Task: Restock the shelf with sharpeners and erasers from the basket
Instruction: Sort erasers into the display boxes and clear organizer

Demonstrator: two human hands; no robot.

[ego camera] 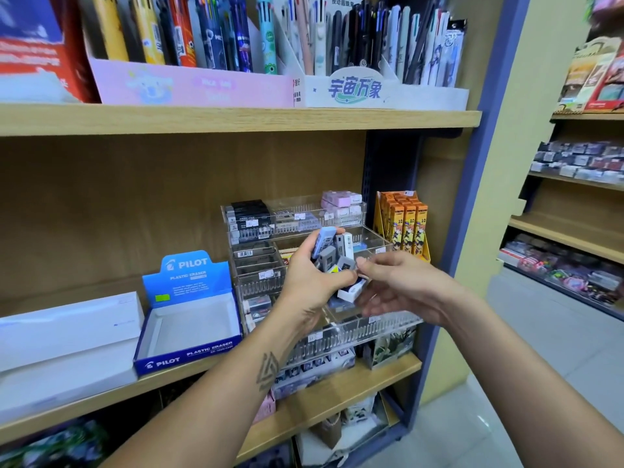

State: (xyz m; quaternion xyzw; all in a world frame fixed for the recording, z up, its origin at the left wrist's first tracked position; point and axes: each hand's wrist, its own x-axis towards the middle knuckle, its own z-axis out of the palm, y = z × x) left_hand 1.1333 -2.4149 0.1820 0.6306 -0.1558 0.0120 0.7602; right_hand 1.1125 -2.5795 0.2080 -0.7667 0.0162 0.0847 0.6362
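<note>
We see two bare forearms reaching forward from the bottom of the view toward a wooden shelf (337,390). The left forearm carries a triangular tattoo (268,369) near the wrist. The left hand (310,282) is cupped, its fingers curled around a bunch of small erasers (332,255): a pale blue one stands uppermost, with grey and white ones beneath it. The right hand (401,285) sits just beside it, thumb and forefinger pinched together at the edge of the bunch, the other fingers loosely spread; we cannot tell for certain whether it grips an eraser. A white eraser (353,292) juts out below the two hands.

Both hands hover over a clear acrylic tiered organizer (371,329) on the shelf, whose compartments hold more small erasers with price labels. To the left of the organizer stands an open blue Pilot plastic eraser box (189,319), its white inside showing, and further left a flat white box (67,339). Behind the organizer on the right stand orange packs (405,221) marked 10. On the shelf above, cardboard display boxes (236,82) hold upright rows of pens (364,32). Another shelving unit (574,197) is blurred at far right.
</note>
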